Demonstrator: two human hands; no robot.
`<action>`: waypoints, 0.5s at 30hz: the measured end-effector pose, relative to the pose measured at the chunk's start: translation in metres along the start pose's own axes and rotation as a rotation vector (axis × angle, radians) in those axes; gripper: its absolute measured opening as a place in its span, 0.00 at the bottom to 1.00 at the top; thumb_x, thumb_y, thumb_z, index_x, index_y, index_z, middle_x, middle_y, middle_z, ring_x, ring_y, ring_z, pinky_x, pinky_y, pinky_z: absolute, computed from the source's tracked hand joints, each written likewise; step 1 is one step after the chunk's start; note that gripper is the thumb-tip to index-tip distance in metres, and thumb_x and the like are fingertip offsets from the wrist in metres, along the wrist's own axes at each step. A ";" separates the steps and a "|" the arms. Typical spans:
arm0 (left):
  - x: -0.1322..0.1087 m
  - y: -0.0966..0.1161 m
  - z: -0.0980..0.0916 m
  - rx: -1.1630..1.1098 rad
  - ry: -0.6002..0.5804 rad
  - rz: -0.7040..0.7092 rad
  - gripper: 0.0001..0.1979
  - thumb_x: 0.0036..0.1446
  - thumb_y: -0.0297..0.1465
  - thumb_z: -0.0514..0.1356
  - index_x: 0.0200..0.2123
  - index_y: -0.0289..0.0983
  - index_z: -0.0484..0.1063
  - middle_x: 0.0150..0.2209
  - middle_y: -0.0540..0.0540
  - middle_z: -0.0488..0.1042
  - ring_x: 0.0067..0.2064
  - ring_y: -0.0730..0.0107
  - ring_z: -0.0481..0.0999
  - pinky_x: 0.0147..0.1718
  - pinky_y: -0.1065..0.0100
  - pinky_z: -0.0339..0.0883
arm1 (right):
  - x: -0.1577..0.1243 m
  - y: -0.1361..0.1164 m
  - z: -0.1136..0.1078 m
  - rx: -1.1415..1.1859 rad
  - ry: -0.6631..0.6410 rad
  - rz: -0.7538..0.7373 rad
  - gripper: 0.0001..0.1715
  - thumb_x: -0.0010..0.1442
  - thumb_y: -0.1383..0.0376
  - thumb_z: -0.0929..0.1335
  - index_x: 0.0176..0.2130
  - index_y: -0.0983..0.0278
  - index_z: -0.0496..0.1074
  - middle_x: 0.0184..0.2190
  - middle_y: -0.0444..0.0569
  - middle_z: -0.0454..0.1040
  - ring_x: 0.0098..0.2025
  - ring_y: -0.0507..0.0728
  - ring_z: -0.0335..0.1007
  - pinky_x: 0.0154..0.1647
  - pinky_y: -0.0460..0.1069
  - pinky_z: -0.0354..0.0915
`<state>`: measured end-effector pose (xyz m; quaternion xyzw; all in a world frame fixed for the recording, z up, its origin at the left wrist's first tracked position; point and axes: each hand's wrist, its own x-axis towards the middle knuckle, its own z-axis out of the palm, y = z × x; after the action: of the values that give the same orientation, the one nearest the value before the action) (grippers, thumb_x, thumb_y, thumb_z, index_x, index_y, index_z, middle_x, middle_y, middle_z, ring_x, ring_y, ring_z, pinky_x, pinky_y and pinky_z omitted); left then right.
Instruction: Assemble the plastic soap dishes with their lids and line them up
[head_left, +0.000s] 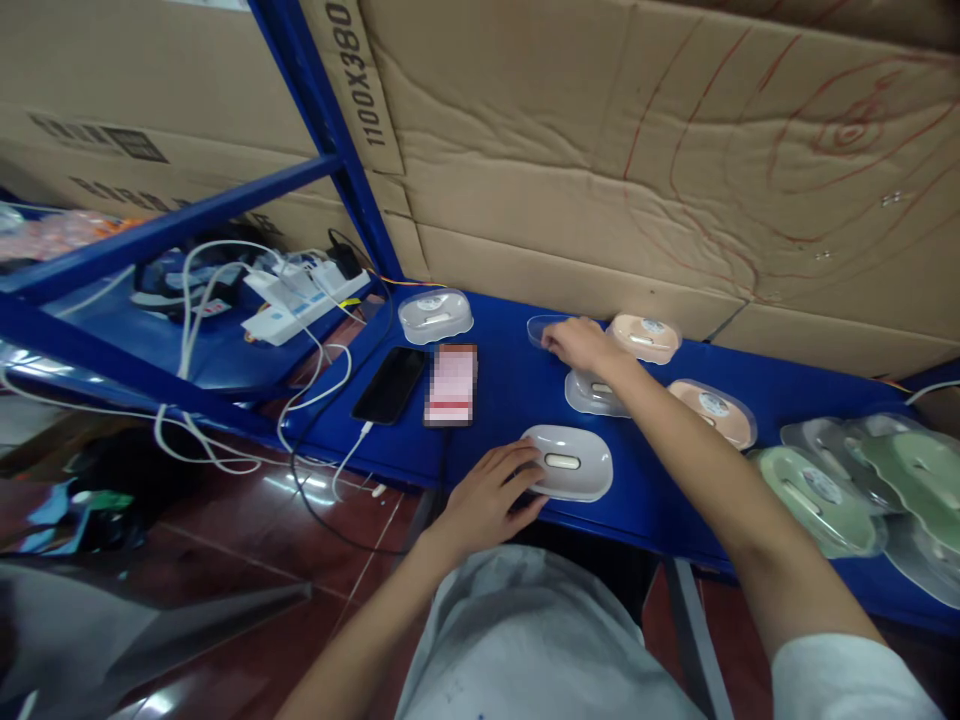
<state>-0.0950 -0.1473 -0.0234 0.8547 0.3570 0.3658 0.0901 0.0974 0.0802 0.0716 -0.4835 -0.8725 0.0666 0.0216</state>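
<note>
A pale grey oval dish (581,484), looking like a soap dish with a cream strip in its middle, lies near the shelf's front edge. My left hand (499,492) grips its left end, fingers on the rim and thumb at the near side. Farther back, my right hand (581,345) pinches a clear plastic cover (538,330); its fingers are partly hidden. Below that wrist sits another grey dish in clear packaging (592,395), partly covered by my forearm. Two peach dishes, one behind (645,338) and one right of my forearm (731,418), are in clear plastic.
Green packaged dishes (817,500) crowd the right end. At the left are a packaged grey dish (436,318), a black phone (390,385) and a phone with a lit screen (451,385). White cables run from a power strip (300,310). Cardboard (525,200) stands behind the blue shelf.
</note>
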 end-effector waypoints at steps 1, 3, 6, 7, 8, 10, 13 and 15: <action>-0.001 0.000 0.000 0.002 0.004 0.001 0.11 0.69 0.31 0.65 0.53 0.39 0.75 0.56 0.39 0.79 0.65 0.53 0.76 0.61 0.51 0.76 | -0.006 -0.007 -0.005 -0.002 0.044 -0.004 0.15 0.72 0.66 0.65 0.51 0.61 0.79 0.50 0.53 0.83 0.54 0.63 0.78 0.60 0.57 0.64; -0.003 0.000 0.001 0.019 0.034 0.003 0.12 0.69 0.31 0.65 0.53 0.40 0.74 0.60 0.37 0.76 0.65 0.51 0.75 0.61 0.51 0.77 | -0.024 -0.019 -0.016 0.033 0.167 -0.034 0.21 0.75 0.67 0.59 0.59 0.62 0.74 0.57 0.55 0.79 0.59 0.63 0.74 0.63 0.59 0.62; -0.007 0.000 0.002 0.044 0.120 -0.018 0.17 0.67 0.33 0.67 0.57 0.40 0.74 0.67 0.34 0.68 0.67 0.48 0.73 0.60 0.49 0.77 | -0.068 -0.028 -0.029 0.191 0.338 -0.114 0.23 0.78 0.61 0.56 0.62 0.61 0.71 0.58 0.56 0.76 0.59 0.63 0.74 0.61 0.58 0.66; -0.009 0.000 0.002 0.041 0.146 -0.033 0.20 0.67 0.34 0.68 0.59 0.41 0.73 0.68 0.33 0.66 0.68 0.47 0.72 0.60 0.50 0.77 | -0.084 -0.028 -0.032 0.251 0.357 -0.128 0.23 0.78 0.59 0.57 0.61 0.60 0.72 0.56 0.55 0.77 0.56 0.63 0.75 0.59 0.58 0.68; -0.010 0.000 0.003 0.033 0.168 -0.049 0.22 0.66 0.34 0.69 0.61 0.41 0.72 0.69 0.33 0.65 0.68 0.46 0.72 0.60 0.50 0.78 | -0.099 -0.028 -0.034 0.310 0.355 -0.128 0.22 0.78 0.57 0.58 0.59 0.59 0.74 0.54 0.54 0.78 0.54 0.62 0.76 0.58 0.58 0.69; -0.012 0.000 0.005 0.024 0.193 -0.067 0.26 0.65 0.34 0.70 0.64 0.42 0.70 0.70 0.33 0.62 0.68 0.46 0.72 0.60 0.51 0.78 | -0.122 -0.025 -0.037 0.415 0.300 -0.104 0.22 0.77 0.55 0.59 0.58 0.57 0.76 0.52 0.52 0.79 0.52 0.61 0.77 0.57 0.57 0.71; -0.013 -0.001 0.007 0.047 0.183 -0.047 0.29 0.64 0.35 0.71 0.66 0.44 0.69 0.71 0.33 0.61 0.70 0.44 0.70 0.60 0.50 0.78 | -0.135 -0.023 -0.033 0.547 0.220 -0.087 0.23 0.77 0.53 0.59 0.59 0.56 0.77 0.51 0.50 0.81 0.50 0.60 0.78 0.55 0.56 0.73; -0.013 -0.002 0.008 0.066 0.169 -0.040 0.29 0.65 0.36 0.70 0.66 0.44 0.68 0.72 0.33 0.61 0.70 0.45 0.70 0.60 0.50 0.78 | -0.132 -0.025 -0.022 0.590 0.153 -0.126 0.23 0.77 0.55 0.60 0.58 0.57 0.77 0.51 0.50 0.81 0.51 0.59 0.79 0.56 0.57 0.73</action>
<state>-0.0968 -0.1533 -0.0370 0.8160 0.3923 0.4228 0.0384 0.1488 -0.0421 0.1000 -0.4048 -0.8397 0.2789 0.2307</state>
